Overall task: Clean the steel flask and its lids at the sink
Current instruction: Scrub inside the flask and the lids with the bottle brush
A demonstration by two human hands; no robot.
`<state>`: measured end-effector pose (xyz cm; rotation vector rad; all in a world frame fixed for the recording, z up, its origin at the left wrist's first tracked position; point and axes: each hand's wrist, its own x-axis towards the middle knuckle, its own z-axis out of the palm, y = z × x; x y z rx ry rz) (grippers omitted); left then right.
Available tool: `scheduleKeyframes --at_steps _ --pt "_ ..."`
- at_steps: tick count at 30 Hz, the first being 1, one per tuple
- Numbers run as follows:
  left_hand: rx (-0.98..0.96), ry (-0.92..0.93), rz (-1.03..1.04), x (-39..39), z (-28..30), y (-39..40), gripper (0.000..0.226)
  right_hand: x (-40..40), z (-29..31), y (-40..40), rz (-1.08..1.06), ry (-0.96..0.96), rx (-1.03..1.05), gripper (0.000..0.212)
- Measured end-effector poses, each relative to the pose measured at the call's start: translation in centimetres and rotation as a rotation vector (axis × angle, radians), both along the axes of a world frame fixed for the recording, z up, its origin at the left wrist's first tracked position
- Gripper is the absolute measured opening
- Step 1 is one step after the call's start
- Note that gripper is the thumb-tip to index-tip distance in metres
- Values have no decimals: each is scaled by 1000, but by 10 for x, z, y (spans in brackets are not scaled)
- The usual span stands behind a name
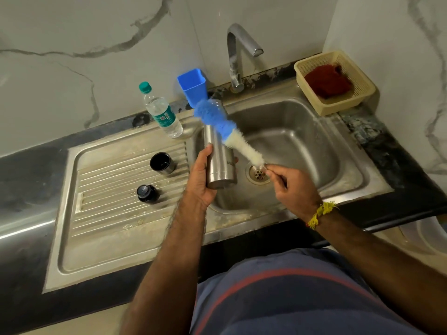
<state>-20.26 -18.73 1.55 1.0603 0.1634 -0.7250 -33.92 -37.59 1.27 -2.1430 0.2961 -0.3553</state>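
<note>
Steel cylindrical flask [219,153], gripped by the left hand [202,176], should tilt toward the blue-and-white bristle bottle brush [227,131] whose wire end the right hand [294,187] pinches, so its tip enters squarely.

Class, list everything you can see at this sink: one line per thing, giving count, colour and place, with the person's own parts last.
Flask: 1, steel, held over the sink basin.
Bottle brush: 1, blue and white, across the flask's front.
Cup lid: 1, black inside, on the draining board.
Stopper lid: 1, black, on the draining board, nearer the person.
Water bottle: 1, clear with green cap, behind the draining board.
Tub: 1, blue, by the tap.
Tap: 1, chrome, behind the basin.
Basket: 1, cream, right of the tap, holding a red cloth.
Sink: 1, steel.
Left hand: grips the flask.
Right hand: pinches the brush's wire end.
</note>
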Motion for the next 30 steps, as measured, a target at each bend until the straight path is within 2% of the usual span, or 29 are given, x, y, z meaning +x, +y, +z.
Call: scheduleKeyframes --at_steps 4,8,16,20,23,28,30 --pt "1 22 12 10 3 -1 59 -14 -4 -1 -14 -12 7 26" --pt "-17 35 47 22 6 -6 55 -23 -8 7 52 2 10 28" --pt "-60 110 111 48 26 -24 54 -30 -8 5 24 -35 26 28" --pt "-147 115 105 55 40 -25 44 -37 -9 -1 16 -30 37 31" --pt "-141 107 104 55 44 -26 36 -43 -9 -1 34 -43 -21 31" --pt "-195 118 136 52 41 -22 58 -53 -15 -9 -1 -49 -78 26" --pt "-211 124 146 51 37 -21 57 -53 -16 -9 1 -52 -99 26"
